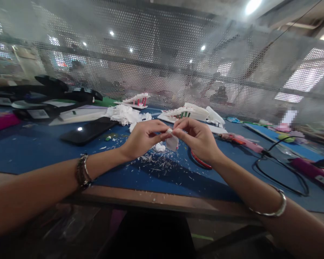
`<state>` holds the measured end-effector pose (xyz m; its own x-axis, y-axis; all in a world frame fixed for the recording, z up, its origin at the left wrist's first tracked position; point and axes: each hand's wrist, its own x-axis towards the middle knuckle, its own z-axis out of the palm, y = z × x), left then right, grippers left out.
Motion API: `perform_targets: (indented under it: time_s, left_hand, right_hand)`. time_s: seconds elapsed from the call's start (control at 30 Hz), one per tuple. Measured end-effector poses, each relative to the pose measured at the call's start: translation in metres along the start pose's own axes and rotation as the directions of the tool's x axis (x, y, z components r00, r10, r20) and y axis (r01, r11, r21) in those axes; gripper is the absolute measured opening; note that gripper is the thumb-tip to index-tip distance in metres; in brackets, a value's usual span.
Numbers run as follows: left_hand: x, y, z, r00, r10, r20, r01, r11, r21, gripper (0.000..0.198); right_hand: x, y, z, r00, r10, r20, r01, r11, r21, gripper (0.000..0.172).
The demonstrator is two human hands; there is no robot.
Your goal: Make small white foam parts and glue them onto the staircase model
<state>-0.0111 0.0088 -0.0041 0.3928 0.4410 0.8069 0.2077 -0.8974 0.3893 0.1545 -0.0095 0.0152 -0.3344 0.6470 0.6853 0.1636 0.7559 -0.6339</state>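
Near the front edge of a blue table (43, 154), left hand (142, 138) and right hand (201, 138) pinch a small white piece (172, 143). Pulling hard could tear it.

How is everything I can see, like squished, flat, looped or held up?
Small white squarish piece: held up, pinched
Bare left hand: closed on the piece
Bare right hand: closed on it too
White ragged scrap heap: crumpled
Black flat glossy slab: lying flat, dark
White fine shavings: scattered
Pink pen-shaped tool: lying down; on or off, can't tell
Thin black cord: loosely looped
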Motion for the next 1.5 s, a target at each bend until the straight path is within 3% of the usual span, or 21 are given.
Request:
perform_targets:
  time_s: [0.2, 0.5, 0.7, 0.83, 0.9, 0.97, 1.17, 1.3, 1.5]
  left_hand:
    - [0.001, 0.000, -0.004, 0.981, 0.183, 0.071, -0.192, 0.971, 0.143, 0.012]
    - [0.002, -0.001, -0.006, 0.956, 0.252, 0.147, -0.281, 0.934, 0.223, 0.021]
    - [-0.001, 0.001, -0.004, 0.980, 0.196, 0.033, -0.198, 0.958, 0.207, 0.014]
    - [-0.002, 0.003, -0.001, 0.996, -0.037, -0.085, 0.038, 0.999, 0.010, 0.022]
    - [-0.002, 0.003, 0.000, 0.984, -0.150, -0.095, 0.138, 0.983, -0.120, 0.030]
    - [-0.001, 0.003, 0.000, 0.980, -0.189, -0.067, 0.177, 0.972, -0.156, 0.027]
    - [0.000, 0.002, -0.001, 0.988, -0.154, -0.021, 0.150, 0.981, -0.125, 0.016]
    - [-0.001, 0.001, -0.001, 0.989, -0.138, -0.050, 0.127, 0.976, -0.179, 0.013]
    - [0.000, 0.006, -0.003, 0.994, -0.043, -0.103, 0.046, 0.999, 0.027, 0.012]
  right_hand:
    - [0.004, -0.002, -0.011, 0.995, -0.002, 0.104, 0.010, 0.997, -0.076, 0.005]
    - [0.002, 0.002, -0.011, 0.994, -0.013, 0.109, 0.021, 0.997, -0.073, 0.009]
    - [0.001, 0.000, -0.007, 0.992, -0.101, 0.071, 0.109, 0.985, -0.131, 0.004]
    - [0.000, -0.002, -0.005, 0.990, -0.136, 0.046, 0.142, 0.972, -0.189, 0.003]
    - [-0.001, -0.003, -0.004, 0.987, -0.155, 0.035, 0.159, 0.959, -0.235, 0.004]
    - [-0.002, -0.003, -0.004, 0.981, -0.191, 0.037, 0.193, 0.937, -0.293, 0.004]
    - [-0.004, -0.006, -0.004, 0.953, -0.299, 0.055, 0.295, 0.868, -0.400, 0.006]
    - [-0.005, -0.007, -0.002, 0.977, -0.215, -0.005, 0.203, 0.930, -0.307, 0.005]
    - [-0.004, -0.002, 0.000, 0.991, -0.133, -0.017, 0.128, 0.977, -0.171, 0.007]
